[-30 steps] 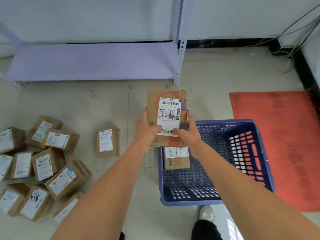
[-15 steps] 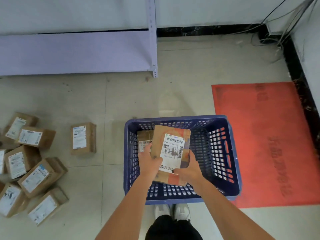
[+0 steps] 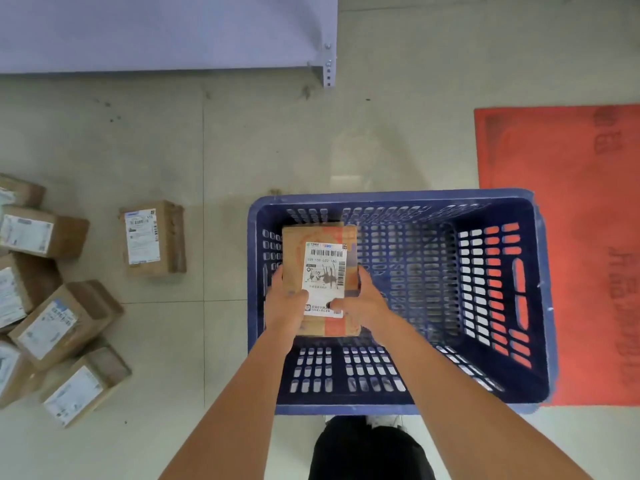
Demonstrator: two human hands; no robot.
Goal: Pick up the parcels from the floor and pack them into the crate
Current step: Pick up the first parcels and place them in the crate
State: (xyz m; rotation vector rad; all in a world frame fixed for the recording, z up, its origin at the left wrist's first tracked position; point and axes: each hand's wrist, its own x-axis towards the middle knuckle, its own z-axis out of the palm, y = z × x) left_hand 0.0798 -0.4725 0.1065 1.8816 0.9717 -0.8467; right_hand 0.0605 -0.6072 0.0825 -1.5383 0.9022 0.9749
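Facing up with its white barcode label, the brown cardboard parcel [image 3: 320, 271] has orange-red print along its near and far ends and sits inside the left part of the blue slotted crate [image 3: 398, 197]. Both hands clasp it: the left hand [image 3: 285, 304] on its left edge, the right hand [image 3: 362, 303] on its right edge, thumbs on the label. Another box edge shows just beyond it. On the floor [image 3: 242, 150] to the left lie a lone parcel [image 3: 152, 237] and a cluster of parcels [image 3: 52, 306]. A red mat [image 3: 571, 202] lies right of the crate, a pale shelf [image 3: 166, 29] far.
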